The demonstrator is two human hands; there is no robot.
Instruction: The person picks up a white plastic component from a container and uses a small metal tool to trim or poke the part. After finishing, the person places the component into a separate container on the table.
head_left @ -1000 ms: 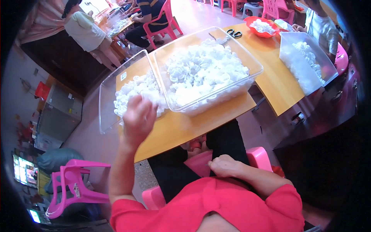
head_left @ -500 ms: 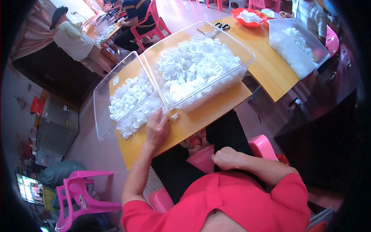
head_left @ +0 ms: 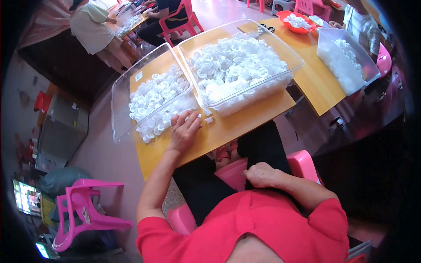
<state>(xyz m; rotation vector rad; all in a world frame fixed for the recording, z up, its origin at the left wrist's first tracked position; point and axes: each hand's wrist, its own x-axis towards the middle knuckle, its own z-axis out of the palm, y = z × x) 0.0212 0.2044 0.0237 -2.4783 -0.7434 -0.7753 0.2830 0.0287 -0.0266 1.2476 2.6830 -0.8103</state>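
My left hand (head_left: 183,131) rests at the front of the orange-brown table, beside the smaller clear bin (head_left: 123,127). Its fingers are apart and stretched toward small white plastic pieces (head_left: 208,119) lying on the tabletop. Whether a fingertip touches one is hard to make out. White ring-shaped plastic parts (head_left: 160,94) fill much of that bin. Over my lap my right hand (head_left: 262,175) is curled closed; a tiny bit of something seems to show at its fingertips, too small to name. A larger clear bin (head_left: 258,98), heaped with white plastic parts (head_left: 239,61), stands just right of the smaller one.
Black scissors (head_left: 268,28) lie behind the large bin. Farther right are a red bowl (head_left: 289,28) of white parts and another clear bin (head_left: 326,52). A pink chair (head_left: 83,206) stands on the floor at left. Other people sit or stand at tables farther back.
The view has shifted, so the table appears higher and more to the right. My left hand's fingers have spread from a closer grouping. My right hand stays closed over my lap.
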